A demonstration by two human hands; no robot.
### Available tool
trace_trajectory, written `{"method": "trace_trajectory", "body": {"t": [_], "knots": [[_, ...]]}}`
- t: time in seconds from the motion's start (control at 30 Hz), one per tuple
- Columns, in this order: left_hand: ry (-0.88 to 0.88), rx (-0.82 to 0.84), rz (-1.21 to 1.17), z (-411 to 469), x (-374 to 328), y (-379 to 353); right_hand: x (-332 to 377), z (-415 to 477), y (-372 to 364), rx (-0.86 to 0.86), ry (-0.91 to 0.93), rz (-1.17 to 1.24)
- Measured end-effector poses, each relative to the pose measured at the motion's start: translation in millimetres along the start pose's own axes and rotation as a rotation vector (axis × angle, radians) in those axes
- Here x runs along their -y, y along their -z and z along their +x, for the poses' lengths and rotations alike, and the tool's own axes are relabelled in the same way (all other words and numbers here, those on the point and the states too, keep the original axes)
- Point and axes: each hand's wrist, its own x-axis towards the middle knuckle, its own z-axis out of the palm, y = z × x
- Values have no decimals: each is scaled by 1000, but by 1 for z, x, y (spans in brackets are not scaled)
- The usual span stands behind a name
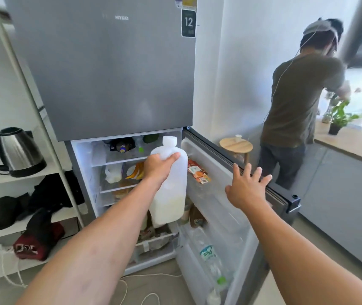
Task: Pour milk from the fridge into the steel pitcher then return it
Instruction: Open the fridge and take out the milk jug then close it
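L hand (pixel 157 166) is gripping the milk jug (pixel 173 183) round its shoulder just below the cap, holding it upright in front of the open lower fridge (pixel 101 73) compartment. R hand (pixel 245 190), fingers spread, is hovering at the top edge of the open door (pixel 224 208), contact unclear. Steel pitcher isn't showing, so can't tell if jug is coming out or going back; either way next move is calling for a steady carry past the shelves. Jug is looking mostly empty, milk sitting low at the bottom, and the door rack is holding a water bottle (pixel 209 258).

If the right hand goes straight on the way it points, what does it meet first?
Likely the top edge of the open fridge door; the right hand has its spread fingers over it, contact unclear.
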Motion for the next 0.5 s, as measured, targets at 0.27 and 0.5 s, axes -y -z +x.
{"method": "trace_trajectory", "body": {"t": [0.27,0.5], "knots": [[22,-22,-41,-24,13,1,1,-19,8,-45,63,-125],[29,-123,3,-30,26,33,39,-28,27,-68,91,-110]]}}
